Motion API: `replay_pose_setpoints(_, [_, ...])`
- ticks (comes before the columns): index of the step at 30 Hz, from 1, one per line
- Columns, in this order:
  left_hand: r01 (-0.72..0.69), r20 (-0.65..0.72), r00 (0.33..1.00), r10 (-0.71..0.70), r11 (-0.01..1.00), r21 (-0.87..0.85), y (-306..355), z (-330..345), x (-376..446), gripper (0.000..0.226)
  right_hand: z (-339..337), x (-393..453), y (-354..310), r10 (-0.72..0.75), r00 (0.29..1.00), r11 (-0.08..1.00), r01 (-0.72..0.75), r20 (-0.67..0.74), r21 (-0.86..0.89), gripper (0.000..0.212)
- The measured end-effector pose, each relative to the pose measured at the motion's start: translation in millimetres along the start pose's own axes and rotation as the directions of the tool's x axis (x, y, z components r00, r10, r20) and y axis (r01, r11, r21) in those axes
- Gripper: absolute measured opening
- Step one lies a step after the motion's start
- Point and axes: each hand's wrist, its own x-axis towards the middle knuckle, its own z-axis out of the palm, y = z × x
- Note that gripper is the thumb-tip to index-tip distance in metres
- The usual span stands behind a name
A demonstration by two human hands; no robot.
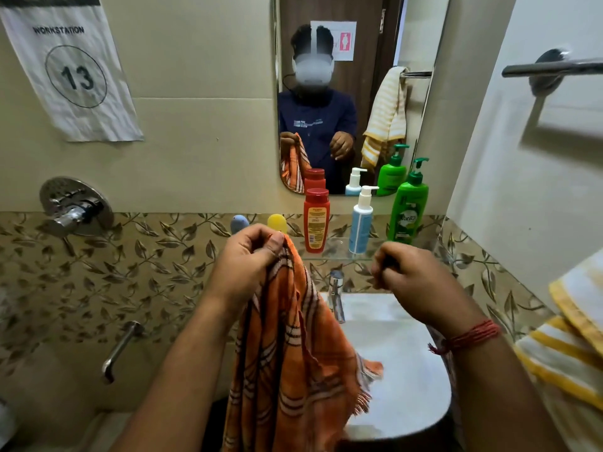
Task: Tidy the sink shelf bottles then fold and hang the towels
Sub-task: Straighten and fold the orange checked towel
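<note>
Orange cloth with dark and white stripes, the towel, hangs bunched from the left hand, whose fingers are curled tight round its top corner above the white sink. The right hand is held up beside it, apart from the cloth, fingers curled into a loose fist with nothing visible inside; a red thread band circles that wrist.

Behind the hands a glass shelf carries three upright bottles in a row. The red bottle has a yellow label whose print is too small to read. The white and blue pump bottle stands to its right, its lettering unreadable as well. The green pump bottle at the far right reads "Vatika". A steel tap rises over the basin below the shelf.

Above the shelf a mirror reflects the bottles and a person wearing a headset. A yellow-striped white towel hangs at the right edge under a metal rail. On the tiled wall at upper left, a paper sign reads "WORKSTATION" over a circled "13".
</note>
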Motion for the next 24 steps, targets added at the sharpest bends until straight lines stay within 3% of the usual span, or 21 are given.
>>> replay_pose_setpoints(3, [-0.005, 0.115, 0.993, 0.001, 1.000, 0.030, 10.2, 11.7, -4.0, 0.020, 9.9, -3.6, -15.7, -0.093, 0.988, 0.985, 0.073, 0.127, 0.159, 0.007])
replay_pose_setpoints(4, [-0.009, 0.148, 0.989, 0.002, 0.999, 0.047, 13.3, 16.6, -5.4, 0.019, 16.4, -3.7, -20.7, -0.130, 0.977, 0.984, 0.105, 0.169, 0.146, 0.013])
replay_pose_setpoints(6, [-0.035, 0.218, 0.976, 0.012, 0.994, 0.103, 17.6, 24.1, -7.6, 0.017, 29.0, -1.5, -28.2, -0.182, 0.973, 0.978, 0.164, 0.144, 0.128, 0.018])
replay_pose_setpoints(9, [-0.046, 0.282, 0.960, 0.002, 0.988, 0.148, 21.7, 25.7, -10.5, 0.012, 40.8, 2.0, -31.9, -0.232, 0.973, 0.971, 0.230, 0.014, 0.070, 0.004])
replay_pose_setpoints(12, [-0.046, 0.245, 0.969, 0.010, 0.989, 0.142, 23.7, 20.4, -11.4, 0.010, 45.0, 1.9, -24.4, -0.214, 0.977, 0.974, 0.212, 0.019, 0.078, 0.010])
replay_pose_setpoints(15, [-0.029, 0.198, 0.980, 0.003, 0.991, 0.131, 21.6, 15.5, -11.8, 0.011, 46.3, 0.4, -19.3, -0.176, 0.983, 0.948, 0.157, 0.046, 0.277, 0.010])
replay_pose_setpoints(19, [-0.023, 0.211, 0.978, -0.007, 0.990, 0.137, 20.3, 16.4, -15.0, 0.014, 51.7, -0.2, -22.1, -0.104, 0.994, 0.870, 0.106, -0.031, 0.482, 0.015])
replay_pose_setpoints(24, [-0.022, 0.197, 0.980, -0.008, 0.988, 0.150, 19.5, 16.0, -14.3, 0.015, 51.2, 1.1, -19.7, -0.005, 0.996, 0.797, 0.055, -0.085, 0.601, 0.016])
